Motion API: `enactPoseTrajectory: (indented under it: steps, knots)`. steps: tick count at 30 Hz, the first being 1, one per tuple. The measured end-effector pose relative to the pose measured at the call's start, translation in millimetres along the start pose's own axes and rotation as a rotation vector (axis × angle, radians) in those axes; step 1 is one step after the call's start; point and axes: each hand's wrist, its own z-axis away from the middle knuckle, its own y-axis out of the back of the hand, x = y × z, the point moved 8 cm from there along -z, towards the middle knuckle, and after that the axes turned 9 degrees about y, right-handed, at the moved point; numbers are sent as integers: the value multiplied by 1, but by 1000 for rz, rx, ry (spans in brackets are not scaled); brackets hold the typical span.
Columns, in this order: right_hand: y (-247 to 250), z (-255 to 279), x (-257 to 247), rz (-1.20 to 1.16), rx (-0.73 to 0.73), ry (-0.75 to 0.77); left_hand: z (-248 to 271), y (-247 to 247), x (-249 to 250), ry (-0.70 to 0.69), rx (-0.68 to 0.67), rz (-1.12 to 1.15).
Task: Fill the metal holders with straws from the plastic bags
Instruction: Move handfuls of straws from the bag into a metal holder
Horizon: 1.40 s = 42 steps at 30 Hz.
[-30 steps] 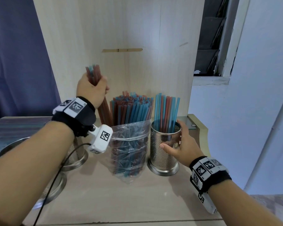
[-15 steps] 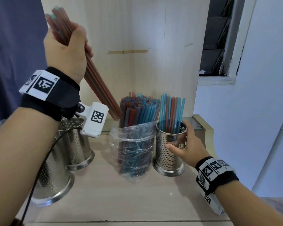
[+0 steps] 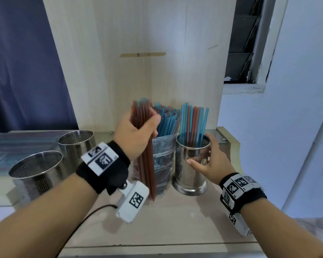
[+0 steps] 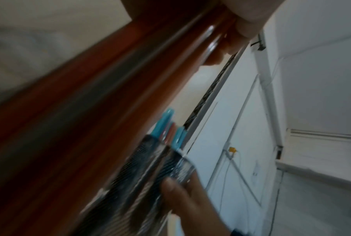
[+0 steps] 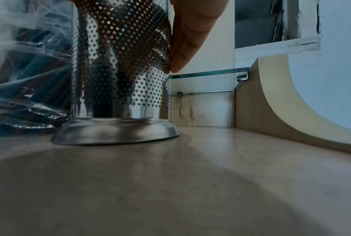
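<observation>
Hands work at a pale wooden counter (image 3: 175,220). Left hand (image 3: 136,135) grips a bundle of red straws (image 3: 147,164), ends on the counter before the clear plastic bag (image 3: 162,161). Right hand (image 3: 211,161) curls around the perforated metal holder (image 3: 189,168), part-filled with straws.

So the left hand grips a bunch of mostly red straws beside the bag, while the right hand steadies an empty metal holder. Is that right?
Not quite: the metal holder under the right hand already has blue and red straws standing in it, as the head view shows. The left hand does grip the bunch of straws beside the bag.
</observation>
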Motion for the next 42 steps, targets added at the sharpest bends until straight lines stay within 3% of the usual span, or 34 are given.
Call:
enactPoseTrajectory:
  steps: [6, 11, 15, 20, 23, 26, 31, 36, 42]
  knots:
    - [0, -1, 3, 8, 8, 2, 18, -15, -68, 157, -10, 11]
    - [0, -1, 2, 5, 6, 2, 17, -18, -76, 157, 9, 13]
    - [1, 0, 1, 2, 1, 2, 12, -37, -33, 74, -100, -51]
    - [0, 0, 5, -16, 0, -10, -28, -37, 64, -92, 41, 238]
    - [-1, 1, 7, -23, 6, -25, -51, -48, 92, -195, 85, 395]
    - [0, 1, 7, -22, 12, -34, -65, -74, 77, -146, 82, 360]
    - [2, 1, 1, -58, 9, -33, -69, -117, 4, 50, -6, 105]
    - [2, 1, -1, -90, -8, -39, -77, -137, -35, 116, -91, 27]
    - [2, 0, -1, -102, -3, -41, -85, -143, -46, 129, -111, -75]
